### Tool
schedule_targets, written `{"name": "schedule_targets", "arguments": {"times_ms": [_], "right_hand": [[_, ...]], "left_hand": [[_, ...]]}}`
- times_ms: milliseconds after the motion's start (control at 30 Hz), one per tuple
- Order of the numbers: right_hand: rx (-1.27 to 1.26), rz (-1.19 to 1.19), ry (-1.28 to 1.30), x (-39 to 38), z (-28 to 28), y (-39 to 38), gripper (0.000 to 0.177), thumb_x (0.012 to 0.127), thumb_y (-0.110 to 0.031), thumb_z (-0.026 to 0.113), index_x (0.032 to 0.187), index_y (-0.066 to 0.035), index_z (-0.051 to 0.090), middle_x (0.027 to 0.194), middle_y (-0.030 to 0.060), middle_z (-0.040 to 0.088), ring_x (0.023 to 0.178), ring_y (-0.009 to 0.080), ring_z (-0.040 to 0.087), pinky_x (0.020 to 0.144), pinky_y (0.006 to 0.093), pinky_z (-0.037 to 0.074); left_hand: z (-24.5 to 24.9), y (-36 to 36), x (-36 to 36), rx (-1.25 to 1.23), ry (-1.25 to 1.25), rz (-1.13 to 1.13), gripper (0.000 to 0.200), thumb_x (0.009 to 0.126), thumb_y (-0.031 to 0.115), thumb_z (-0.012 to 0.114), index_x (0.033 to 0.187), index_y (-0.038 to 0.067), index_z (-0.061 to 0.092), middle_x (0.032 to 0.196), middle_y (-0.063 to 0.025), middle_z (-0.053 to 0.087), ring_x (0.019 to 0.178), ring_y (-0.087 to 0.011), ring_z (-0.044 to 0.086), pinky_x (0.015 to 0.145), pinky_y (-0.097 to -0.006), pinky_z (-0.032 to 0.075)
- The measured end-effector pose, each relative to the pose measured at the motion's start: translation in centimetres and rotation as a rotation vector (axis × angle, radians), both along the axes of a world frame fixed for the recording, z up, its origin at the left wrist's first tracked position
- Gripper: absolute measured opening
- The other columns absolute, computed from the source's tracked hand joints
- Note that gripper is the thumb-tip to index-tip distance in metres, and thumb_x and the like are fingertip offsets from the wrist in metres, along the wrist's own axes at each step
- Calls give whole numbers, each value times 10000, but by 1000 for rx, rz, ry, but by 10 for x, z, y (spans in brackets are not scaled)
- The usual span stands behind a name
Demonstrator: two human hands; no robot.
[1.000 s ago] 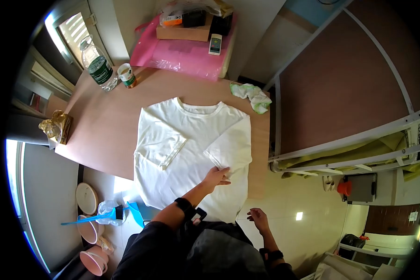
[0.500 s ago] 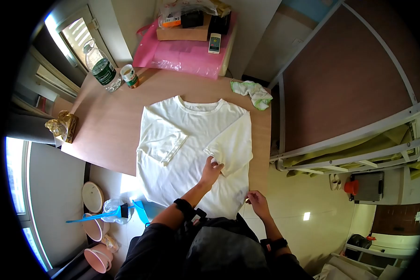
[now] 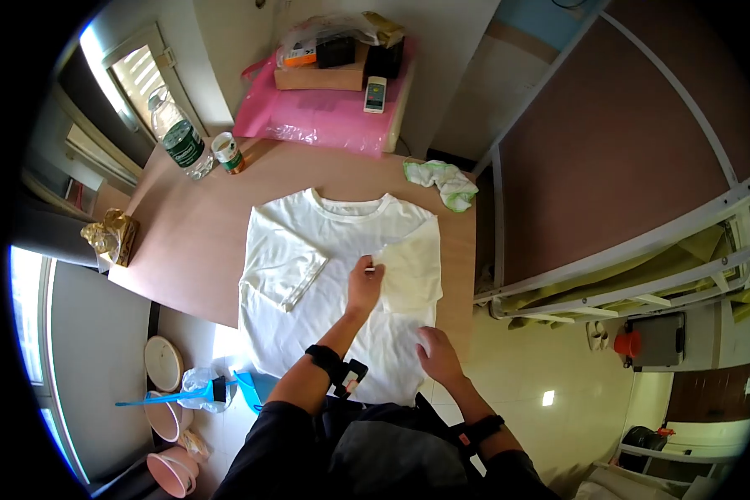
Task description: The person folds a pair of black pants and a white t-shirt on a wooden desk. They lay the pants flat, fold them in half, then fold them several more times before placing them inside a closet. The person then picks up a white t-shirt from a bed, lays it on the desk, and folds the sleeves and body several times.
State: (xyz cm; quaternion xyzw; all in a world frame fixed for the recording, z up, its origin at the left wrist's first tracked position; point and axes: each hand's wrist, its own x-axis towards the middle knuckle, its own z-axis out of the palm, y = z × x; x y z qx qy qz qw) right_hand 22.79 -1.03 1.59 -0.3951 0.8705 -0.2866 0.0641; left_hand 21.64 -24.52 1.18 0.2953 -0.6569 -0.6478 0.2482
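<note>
A white T-shirt (image 3: 308, 333) lies spread on the light wooden table (image 3: 183, 225), its neckline toward the far side and both sleeves folded inward over the front. My left hand (image 3: 364, 286) is over the middle of the shirt, at the inner edge of the right-side sleeve, thumb and fingers pinched together; whether cloth is between them is too small to tell. Near the shirt's lower right edge is my right hand (image 3: 439, 354), its fingers loosely bent and partly apart, with nothing seen in them.
A water bottle (image 3: 183, 143) and a paper cup (image 3: 227, 153) stand at the back left. Behind the shirt lies a pink package (image 3: 325, 117) with a box on it. A crumpled cloth (image 3: 443, 182) is at the back right, a gold tissue pack (image 3: 115, 237) at the left edge.
My left hand has moved up and slightly left along the sleeve edge, which now lies flatter. My right hand has shifted left onto the shirt's lower right side. The view has tilted slightly.
</note>
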Motion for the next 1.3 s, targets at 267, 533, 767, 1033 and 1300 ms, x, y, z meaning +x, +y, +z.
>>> {"name": "schedule_targets", "arguments": {"times_ms": [267,533,767,1033,1300], "right_hand": [[247,63,123,-2,-29,-26,641,860,-227,555,1366,78,305,1428,224,325,1355,345,286,1115,424,239],[152,36,97,-2,-36,-43,613,871,-228,537,1359,73,321,1413,239,345,1348,355,297,1116,438,237],[147,48,143,4,-31,-39,558,869,-216,535,1317,77,378,1387,242,373,1306,363,353,1089,451,280],[79,-92,27,-43,-46,-99,468,856,-213,560,1263,-13,445,1293,184,469,1199,337,457,1000,451,372],[-1445,-174,-1266,-110,-124,-133,408,954,-288,492,1297,-75,432,1268,70,516,1143,216,514,897,368,488]], "left_hand": [[-15,-11,16,917,-95,-161,155,835,140,629,938,31,589,859,-34,617,776,-124,599,674,-274,470],[-22,9,-6,582,104,-229,371,838,126,654,1171,-9,559,1057,-103,632,1004,-175,592,849,-294,463],[9,7,-4,1297,115,-342,407,882,83,574,1265,-7,467,1207,-134,563,1058,-228,574,894,-331,474],[72,29,-29,887,-95,-422,354,852,41,572,1198,-20,529,1103,-128,613,923,-227,623,730,-335,515],[56,22,-33,652,-53,-376,316,875,115,609,1155,-24,564,1059,-54,635,938,-130,599,822,-273,466]]}}
